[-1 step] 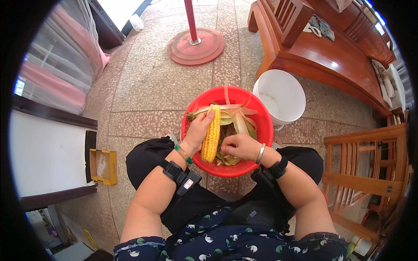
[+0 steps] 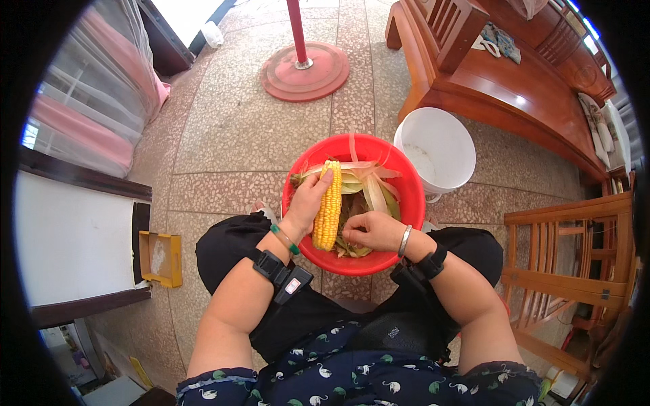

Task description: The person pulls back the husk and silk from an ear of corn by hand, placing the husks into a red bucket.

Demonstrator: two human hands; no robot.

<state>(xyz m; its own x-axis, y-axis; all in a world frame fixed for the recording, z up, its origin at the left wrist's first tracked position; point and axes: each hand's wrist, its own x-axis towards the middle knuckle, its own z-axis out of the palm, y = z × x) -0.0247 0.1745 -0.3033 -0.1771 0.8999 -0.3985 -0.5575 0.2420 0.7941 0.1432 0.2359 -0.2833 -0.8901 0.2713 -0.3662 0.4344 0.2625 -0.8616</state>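
My left hand (image 2: 307,204) is wrapped round a husked ear of yellow corn (image 2: 328,208), with the thumb near its upper end. The ear is held upright and slightly tilted, above a red plastic basin (image 2: 411,193) between my knees. Pale green husks (image 2: 374,191) lie in the basin, with dry strands among them. Just right of the ear's lower half, my right hand (image 2: 376,231) is closed in a pinch over the husks, apart from the corn. Whatever its fingertips hold is too small to make out.
A white bucket (image 2: 437,150) stands against the basin's right side. Beyond it is a wooden bench (image 2: 501,95), and a folded wooden frame (image 2: 562,274) is at the right. A round red stand base (image 2: 305,72) rests on the floor ahead. A yellow box (image 2: 161,260) lies at the left.
The ear of corn and my left hand have shifted very slightly upward. My right hand has also moved up a little; its fingers remain pinched.
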